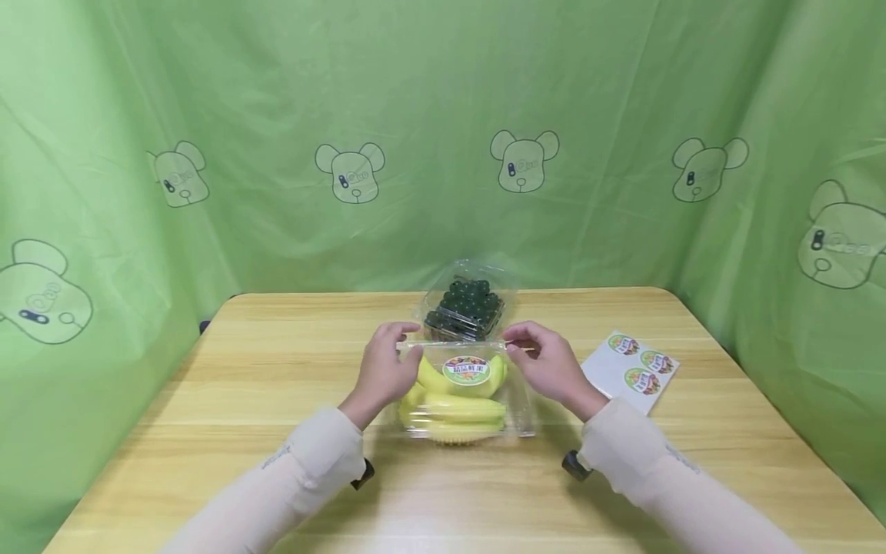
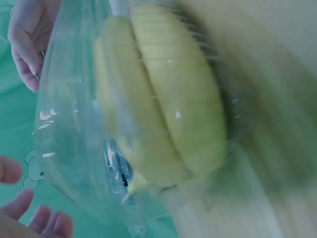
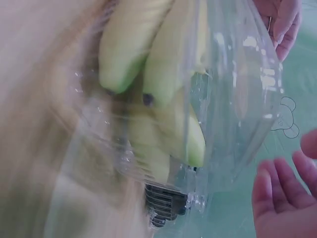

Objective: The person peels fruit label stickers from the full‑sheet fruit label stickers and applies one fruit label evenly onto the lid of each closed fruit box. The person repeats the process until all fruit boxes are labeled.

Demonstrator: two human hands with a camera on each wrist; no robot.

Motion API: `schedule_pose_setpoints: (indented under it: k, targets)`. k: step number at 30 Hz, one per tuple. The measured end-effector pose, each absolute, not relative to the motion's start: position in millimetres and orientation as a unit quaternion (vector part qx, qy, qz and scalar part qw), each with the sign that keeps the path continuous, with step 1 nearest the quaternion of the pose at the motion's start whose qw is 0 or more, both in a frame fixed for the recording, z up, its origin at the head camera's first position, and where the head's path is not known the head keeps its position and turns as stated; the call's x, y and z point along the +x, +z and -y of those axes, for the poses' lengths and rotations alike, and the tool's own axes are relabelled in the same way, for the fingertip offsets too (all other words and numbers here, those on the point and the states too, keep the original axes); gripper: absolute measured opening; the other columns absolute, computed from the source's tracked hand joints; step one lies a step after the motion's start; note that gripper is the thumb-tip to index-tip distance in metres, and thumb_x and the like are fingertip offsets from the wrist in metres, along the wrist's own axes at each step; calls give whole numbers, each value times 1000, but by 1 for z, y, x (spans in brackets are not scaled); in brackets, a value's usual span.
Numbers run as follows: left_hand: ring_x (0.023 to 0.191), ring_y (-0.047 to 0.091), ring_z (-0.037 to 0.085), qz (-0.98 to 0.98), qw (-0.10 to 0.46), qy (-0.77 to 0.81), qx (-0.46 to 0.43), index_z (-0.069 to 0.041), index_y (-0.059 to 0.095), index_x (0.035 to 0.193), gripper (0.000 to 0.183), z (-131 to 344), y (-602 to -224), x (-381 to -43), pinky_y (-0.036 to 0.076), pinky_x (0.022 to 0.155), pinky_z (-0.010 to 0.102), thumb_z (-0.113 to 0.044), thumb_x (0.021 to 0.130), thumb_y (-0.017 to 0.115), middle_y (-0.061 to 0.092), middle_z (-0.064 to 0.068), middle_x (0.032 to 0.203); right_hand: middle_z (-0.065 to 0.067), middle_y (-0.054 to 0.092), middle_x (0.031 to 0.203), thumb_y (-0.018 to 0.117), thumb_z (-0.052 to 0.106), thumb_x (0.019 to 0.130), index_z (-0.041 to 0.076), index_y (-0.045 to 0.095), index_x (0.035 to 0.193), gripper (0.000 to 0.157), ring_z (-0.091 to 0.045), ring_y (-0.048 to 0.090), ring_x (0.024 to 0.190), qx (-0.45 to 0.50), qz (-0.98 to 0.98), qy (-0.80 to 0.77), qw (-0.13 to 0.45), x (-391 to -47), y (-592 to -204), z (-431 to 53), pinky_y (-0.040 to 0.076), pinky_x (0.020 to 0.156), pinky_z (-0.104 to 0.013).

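Observation:
A clear plastic clamshell box (image 1: 521, 412) of yellow bananas (image 1: 457, 408) sits at the middle of the table, its lid over the fruit. On the lid is a round printed sticker (image 1: 466, 370). My left hand (image 1: 384, 369) is by the box's far left corner, thumb and fingers apart; in the left wrist view its fingers (image 2: 42, 218) are spread beside the plastic. By the far right corner is my right hand (image 1: 550, 365), its fingers (image 3: 285, 183) loosely bent with a gap to the plastic in the right wrist view. Banana ends (image 3: 148, 96) show through the wall.
Behind the banana box stands another clear box holding dark green grapes (image 1: 471, 304). A white sticker sheet (image 1: 612, 369) with several round labels lies to the right on the wooden table (image 1: 242, 369). Green curtains (image 1: 429, 77) with bear-head prints enclose the back and sides.

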State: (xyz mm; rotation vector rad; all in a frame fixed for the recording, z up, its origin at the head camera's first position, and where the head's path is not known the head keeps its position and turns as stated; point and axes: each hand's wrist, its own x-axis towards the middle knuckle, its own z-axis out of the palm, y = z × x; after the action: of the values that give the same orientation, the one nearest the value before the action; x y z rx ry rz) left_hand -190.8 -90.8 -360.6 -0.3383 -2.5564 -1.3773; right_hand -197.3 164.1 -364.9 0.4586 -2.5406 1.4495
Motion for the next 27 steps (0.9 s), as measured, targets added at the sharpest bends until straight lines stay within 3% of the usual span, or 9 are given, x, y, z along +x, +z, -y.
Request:
schedule_pose_setpoints:
  k: [3,10,21,27]
  targets:
    - [121,47,35,847,129,-509,-84,-4,52,133,42,96,-364,-187,42,101,50,-12,92,57,49,15,134,-22,59,121,54,-1,94,-7,55,123,30,-34,57,112,140,840,515,100,-192,-364,-165,46,99,-46]
    - [140,27,38,825,114,-554,-24,-3,32,147,56,104,-372,-180,21,114,55,-20,97,51,28,16,153,-26,45,140,43,-2,97,-9,41,135,39,-41,44,128,117,813,561,105,-183,-367,-165,35,109,-49]
    - [140,22,42,817,91,-569,16,1,21,150,65,109,-394,-174,17,114,57,-35,101,44,20,22,156,-26,32,148,35,5,102,-9,28,144,44,-41,34,135,61,793,596,111,-179,-387,-166,25,114,-48]
    - [141,20,43,813,78,-577,26,2,21,150,65,108,-400,-172,16,114,58,-35,102,44,18,22,156,-25,30,150,34,10,104,-7,24,146,47,-38,28,139,31,788,606,102,-177,-394,-162,22,116,-47]
